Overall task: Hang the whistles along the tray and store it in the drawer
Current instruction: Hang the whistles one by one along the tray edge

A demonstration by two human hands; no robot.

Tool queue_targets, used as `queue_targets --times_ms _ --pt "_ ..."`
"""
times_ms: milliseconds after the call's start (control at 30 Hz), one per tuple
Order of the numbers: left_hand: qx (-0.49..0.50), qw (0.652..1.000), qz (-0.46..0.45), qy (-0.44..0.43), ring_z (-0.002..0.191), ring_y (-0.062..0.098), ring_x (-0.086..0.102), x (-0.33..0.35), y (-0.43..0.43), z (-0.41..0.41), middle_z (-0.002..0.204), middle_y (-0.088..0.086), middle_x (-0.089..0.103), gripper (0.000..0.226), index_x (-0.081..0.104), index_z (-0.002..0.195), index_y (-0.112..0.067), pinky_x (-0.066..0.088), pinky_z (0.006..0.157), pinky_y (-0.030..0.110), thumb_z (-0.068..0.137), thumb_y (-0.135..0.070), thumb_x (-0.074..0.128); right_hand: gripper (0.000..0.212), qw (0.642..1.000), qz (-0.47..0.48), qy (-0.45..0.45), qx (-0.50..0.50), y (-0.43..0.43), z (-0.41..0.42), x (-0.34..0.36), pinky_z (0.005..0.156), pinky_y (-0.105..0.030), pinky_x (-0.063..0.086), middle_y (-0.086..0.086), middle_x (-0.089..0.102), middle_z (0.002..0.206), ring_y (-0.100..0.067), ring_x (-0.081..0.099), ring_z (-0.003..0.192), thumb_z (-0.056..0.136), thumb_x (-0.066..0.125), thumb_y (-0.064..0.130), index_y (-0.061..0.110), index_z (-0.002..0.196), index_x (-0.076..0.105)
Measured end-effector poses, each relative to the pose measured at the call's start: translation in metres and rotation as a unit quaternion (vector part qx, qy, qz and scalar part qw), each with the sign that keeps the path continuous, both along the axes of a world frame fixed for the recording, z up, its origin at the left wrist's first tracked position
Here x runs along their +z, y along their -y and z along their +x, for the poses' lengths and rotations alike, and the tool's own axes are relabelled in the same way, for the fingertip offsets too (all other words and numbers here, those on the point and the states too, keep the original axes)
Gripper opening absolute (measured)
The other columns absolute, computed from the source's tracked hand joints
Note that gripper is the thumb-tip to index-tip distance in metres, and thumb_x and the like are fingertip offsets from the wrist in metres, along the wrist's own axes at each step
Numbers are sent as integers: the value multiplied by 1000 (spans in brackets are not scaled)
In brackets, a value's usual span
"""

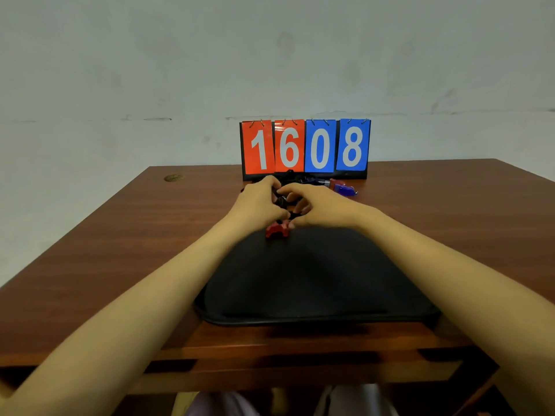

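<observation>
Left grip and right grip both curled on one black cord, red whistle below them

A pale wall with scuffs fills the upper half of the view. Against it stands a brown wooden bench. Under the bench's near edge runs a wooden drawer front; whether it is fully closed cannot be told. A black tray with rounded corners lies flat on the near middle of the bench, between the person's two bare forearms. At the far edge of the bench stands a flip scoreboard, its two red cards and two blue cards reading 1608.

The two grips meet just beyond the tray's far rim, in front of the scoreboard. The fingers of both are bent tightly round the black cord bunched between them, thumbs close together. The red whistle hangs from that cord beneath the hands, right at the tray's far rim; it is blurred, so contact with the tray cannot be judged. More dark cord is heaped at the foot of the scoreboard behind the hands. To the right of that heap a blue whistle lies on the bench, with a small dark red piece just beside it. A little brass-coloured disc is set in the bench top, far left.
</observation>
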State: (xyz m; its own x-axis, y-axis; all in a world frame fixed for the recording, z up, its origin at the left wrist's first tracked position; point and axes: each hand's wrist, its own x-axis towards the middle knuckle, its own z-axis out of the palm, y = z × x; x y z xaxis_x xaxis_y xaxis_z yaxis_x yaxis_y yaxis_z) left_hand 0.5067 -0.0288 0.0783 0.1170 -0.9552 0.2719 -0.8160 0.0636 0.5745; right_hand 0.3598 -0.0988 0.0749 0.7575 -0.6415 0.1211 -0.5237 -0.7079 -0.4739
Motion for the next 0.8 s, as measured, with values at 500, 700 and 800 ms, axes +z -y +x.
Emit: queue_targets --times_ms 500,700,800 --pt "-33 995 82 -55 86 10 59 -13 26 -23 102 3 64 42 53 121 -11 47 74 20 84 -19 69 39 999 0 1 -46 7 -22 -16 82 -26 51 2 55 104 -12 57 92 80 70 16 16 116 53" --pt "-4 999 7 47 99 14 61 -23 13 -1 112 3 66 31 63 118 -14 47 84 22 87 -9 63 26 997 23 -51 -52 10 -12 -24 80 -28 50 -5 60 100 -19 60 92 84 67 14 13 107 56" --pt "-9 995 -50 86 96 9 54 -24 5 13 108 0 64 26 67 112 -16 41 84 20 87 -11 63 38 997 18 -56 -49 10 -7 -24 80 -27 50 0 56 98 -16 59 92 83 70 23 16 116 51"
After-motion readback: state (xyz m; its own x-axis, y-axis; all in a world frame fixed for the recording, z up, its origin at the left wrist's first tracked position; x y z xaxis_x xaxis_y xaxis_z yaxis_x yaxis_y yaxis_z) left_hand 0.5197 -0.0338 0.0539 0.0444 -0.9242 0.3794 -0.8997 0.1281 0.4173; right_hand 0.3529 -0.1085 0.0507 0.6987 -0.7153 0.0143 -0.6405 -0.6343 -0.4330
